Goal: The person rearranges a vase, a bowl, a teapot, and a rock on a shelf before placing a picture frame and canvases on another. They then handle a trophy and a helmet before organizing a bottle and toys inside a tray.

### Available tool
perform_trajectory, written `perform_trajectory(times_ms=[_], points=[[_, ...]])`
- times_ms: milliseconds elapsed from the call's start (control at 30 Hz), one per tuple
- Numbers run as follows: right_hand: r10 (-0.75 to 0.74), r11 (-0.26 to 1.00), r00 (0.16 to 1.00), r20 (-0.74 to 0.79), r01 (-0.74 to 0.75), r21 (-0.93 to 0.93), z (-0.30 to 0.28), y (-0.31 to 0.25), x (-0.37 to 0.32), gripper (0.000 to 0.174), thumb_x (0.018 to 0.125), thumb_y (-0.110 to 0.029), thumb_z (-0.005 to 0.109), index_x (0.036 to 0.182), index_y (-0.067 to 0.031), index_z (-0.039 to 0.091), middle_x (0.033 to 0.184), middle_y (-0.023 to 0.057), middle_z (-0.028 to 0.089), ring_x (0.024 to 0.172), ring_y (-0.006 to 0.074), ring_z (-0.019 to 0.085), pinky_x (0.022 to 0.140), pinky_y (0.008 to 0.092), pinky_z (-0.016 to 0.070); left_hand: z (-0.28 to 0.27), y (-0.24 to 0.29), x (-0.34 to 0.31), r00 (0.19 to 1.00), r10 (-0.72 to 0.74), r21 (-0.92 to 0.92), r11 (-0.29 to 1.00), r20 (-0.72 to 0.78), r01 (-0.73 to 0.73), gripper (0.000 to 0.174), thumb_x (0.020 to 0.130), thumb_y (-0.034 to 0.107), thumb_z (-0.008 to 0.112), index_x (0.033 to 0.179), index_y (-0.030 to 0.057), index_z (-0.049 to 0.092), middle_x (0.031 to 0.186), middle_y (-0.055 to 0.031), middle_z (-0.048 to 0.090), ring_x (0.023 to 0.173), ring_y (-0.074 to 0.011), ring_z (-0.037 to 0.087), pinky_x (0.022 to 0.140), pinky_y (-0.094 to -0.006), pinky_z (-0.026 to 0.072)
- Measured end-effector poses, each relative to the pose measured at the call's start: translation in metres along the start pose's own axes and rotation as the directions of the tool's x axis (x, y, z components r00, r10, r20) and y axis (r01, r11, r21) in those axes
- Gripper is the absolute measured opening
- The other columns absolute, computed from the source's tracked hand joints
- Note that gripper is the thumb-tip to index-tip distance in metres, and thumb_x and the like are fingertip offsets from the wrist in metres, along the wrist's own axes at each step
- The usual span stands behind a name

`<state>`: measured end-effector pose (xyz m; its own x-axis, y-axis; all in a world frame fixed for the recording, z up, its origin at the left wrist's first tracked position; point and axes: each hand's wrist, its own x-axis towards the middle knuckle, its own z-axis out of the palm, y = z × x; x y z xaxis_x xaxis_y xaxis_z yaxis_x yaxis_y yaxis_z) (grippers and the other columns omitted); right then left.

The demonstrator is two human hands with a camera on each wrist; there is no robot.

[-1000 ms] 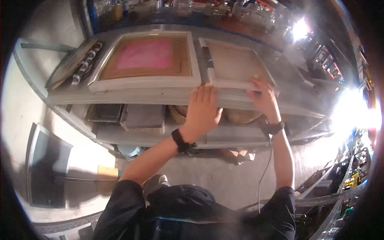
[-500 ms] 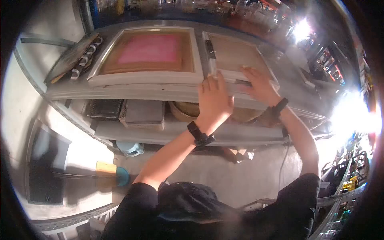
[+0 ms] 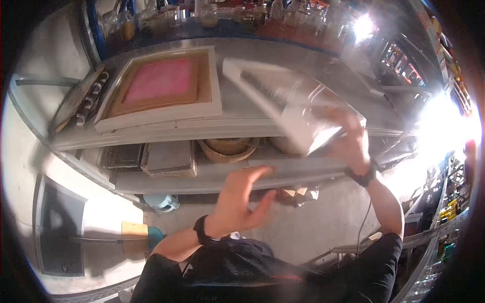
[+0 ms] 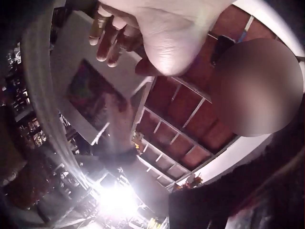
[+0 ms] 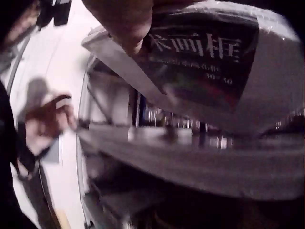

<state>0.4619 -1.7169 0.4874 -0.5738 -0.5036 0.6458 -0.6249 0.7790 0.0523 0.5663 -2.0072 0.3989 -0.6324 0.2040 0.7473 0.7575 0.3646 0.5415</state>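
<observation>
My right hand (image 3: pixel 351 139) grips the right part of a white picture frame (image 3: pixel 256 97) in clear plastic wrap, lifted and tilted over the front of the shelf. In the right wrist view, the thumb (image 5: pixel 136 36) presses on the wrapped frame, near a dark label (image 5: pixel 205 62) with large white characters. My left hand (image 3: pixel 235 202) is held in the air in front of the shelf, apart from the frame, its fingers loosely bent. Left of the lifted frame, a white-rimmed frame (image 3: pixel 218 93) with a pink panel inside lies on the grey top shelf (image 3: pixel 237 123).
At the far left of the shelf lies a flat board (image 3: pixel 76 101) with a black-and-white striped item (image 3: pixel 91 98). Glass jars (image 3: pixel 209 17) stand behind. A grey box (image 3: pixel 169 159) and a round basket (image 3: pixel 230 151) sit on the lower shelf. A bright lamp (image 3: pixel 442 139) glares at right.
The wrapped frame has risen from lying flat and now tilts up in my right hand. My left hand has left the shelf edge and drawn back toward my body.
</observation>
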Motion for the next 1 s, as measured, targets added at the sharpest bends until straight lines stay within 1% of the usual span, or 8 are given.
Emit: perform_trajectory(times_ms=[133, 267, 333, 533, 600, 633, 867, 1000], points=[[0.572, 0.737, 0.75, -0.332, -0.292, 0.61, -0.058, 0.008, 0.047, 0.032, 0.089, -0.02, 0.071, 0.113, -0.0022, 0.061, 0.089, 0.0031, 0.067, 0.078, 0.0086, 0.062, 0.069, 0.0239, 0.05, 0.007, -0.011, 0.018, 0.992, -0.123, -0.251, 0.961, -0.022, 0.113, 0.048, 0.087, 0.004, 0.064, 0.131, 0.0022, 0.045, 0.124, -0.0146, 0.061, 0.108, -0.0218, 0.06, 0.092, -0.035, 0.0467], [0.649, 0.702, 0.61, -0.455, -0.249, 0.668, -0.029, 0.041, 0.016, 0.035, 0.094, -0.032, 0.062, 0.113, -0.0018, 0.061, 0.102, 0.0041, 0.065, 0.091, 0.0105, 0.06, 0.077, 0.0282, 0.0498, 0.042, -0.029, 0.018, 0.924, -0.32, -0.427, 0.821, 0.207, 0.38, 0.047, 0.098, 0.012, 0.056, 0.138, 0.0023, 0.034, 0.135, -0.0158, 0.051, 0.11, -0.0192, 0.058, 0.091, -0.0332, 0.0477], [0.863, 0.095, 0.502, 0.045, -0.249, 0.964, 0.002, 0.036, -0.011, 0.035, 0.097, -0.035, 0.058, 0.111, -0.0029, 0.061, 0.107, 0.0044, 0.064, 0.096, 0.0111, 0.06, 0.08, 0.0289, 0.0494, 0.063, -0.032, 0.014, 0.827, -0.428, -0.552, 0.616, 0.364, 0.562, 0.053, 0.101, 0.023, 0.052, 0.143, 0.0035, 0.026, 0.137, -0.0173, 0.048, 0.113, -0.0198, 0.056, 0.092, -0.0334, 0.048], [0.877, -0.213, 0.439, 0.194, -0.007, 0.977, 0.065, -0.037, -0.053, 0.032, 0.096, -0.032, 0.055, 0.113, -0.0048, 0.058, 0.102, 0.0043, 0.066, 0.086, 0.0166, 0.067, 0.07, 0.0281, 0.0564, 0.086, -0.014, 0.023, 0.861, -0.469, -0.688, 0.56, 0.197, 0.462, 0.053, 0.102, 0.03, 0.047, 0.142, 0.0051, 0.024, 0.121, -0.016, 0.052, 0.101, -0.0223, 0.062, 0.074, -0.0377, 0.0596], [0.84, -0.335, 0.416, 0.348, -0.105, 0.936, 0.059, -0.049, -0.059, 0.031, 0.098, -0.03, 0.051, 0.115, -0.0052, 0.057, 0.099, 0.0056, 0.067, 0.081, 0.0159, 0.069, 0.065, 0.0319, 0.0588, 0.066, -0.016, 0.033, 0.755, -0.563, -0.727, 0.356, 0.335, 0.588, 0.057, 0.098, 0.024, 0.056, 0.139, 0.0055, 0.02, 0.116, -0.0137, 0.054, 0.096, -0.0177, 0.061, 0.064, -0.0316, 0.0582], [0.804, -0.35, 0.437, 0.404, -0.201, 0.915, 0.049, -0.055, -0.062, 0.031, 0.098, -0.03, 0.051, 0.115, -0.0043, 0.057, 0.098, 0.006, 0.068, 0.08, 0.016, 0.069, 0.065, 0.0317, 0.059, 0.063, -0.024, 0.039, 0.757, -0.575, -0.725, 0.372, 0.309, 0.579, 0.047, 0.099, 0.02, 0.051, 0.137, 0.0046, 0.029, 0.107, -0.0117, 0.059, 0.078, -0.0211, 0.067, 0.056, -0.0325, 0.0596], [0.78, -0.209, 0.552, 0.296, -0.216, 0.954, 0.046, -0.017, -0.072, 0.028, 0.095, -0.022, 0.056, 0.114, -0.0012, 0.056, 0.097, 0.0074, 0.068, 0.077, 0.0162, 0.069, 0.062, 0.031, 0.0595, 0.043, -0.024, 0.016, 0.731, -0.413, -0.469, 0.573, 0.543, 0.672, 0.05, 0.1, 0.023, 0.053, 0.14, 0.0049, 0.028, 0.113, -0.0139, 0.06, 0.088, -0.0202, 0.066, 0.064, -0.0339, 0.0595], [0.806, 0.086, 0.587, 0.07, -0.233, 0.969, 0.002, 0.013, -0.076, 0.034, 0.092, -0.014, 0.054, 0.125, -0.0042, 0.053, 0.108, 0.0023, 0.063, 0.091, 0.0102, 0.063, 0.07, 0.0258, 0.0535, 0.003, -0.066, -0.006, 0.806, -0.544, -0.627, 0.55, 0.232, 0.552, 0.054, 0.103, 0.043, 0.039, 0.14, 0.0039, 0.033, 0.127, -0.0176, 0.056, 0.102, -0.0248, 0.063, 0.077, -0.033, 0.0558]])
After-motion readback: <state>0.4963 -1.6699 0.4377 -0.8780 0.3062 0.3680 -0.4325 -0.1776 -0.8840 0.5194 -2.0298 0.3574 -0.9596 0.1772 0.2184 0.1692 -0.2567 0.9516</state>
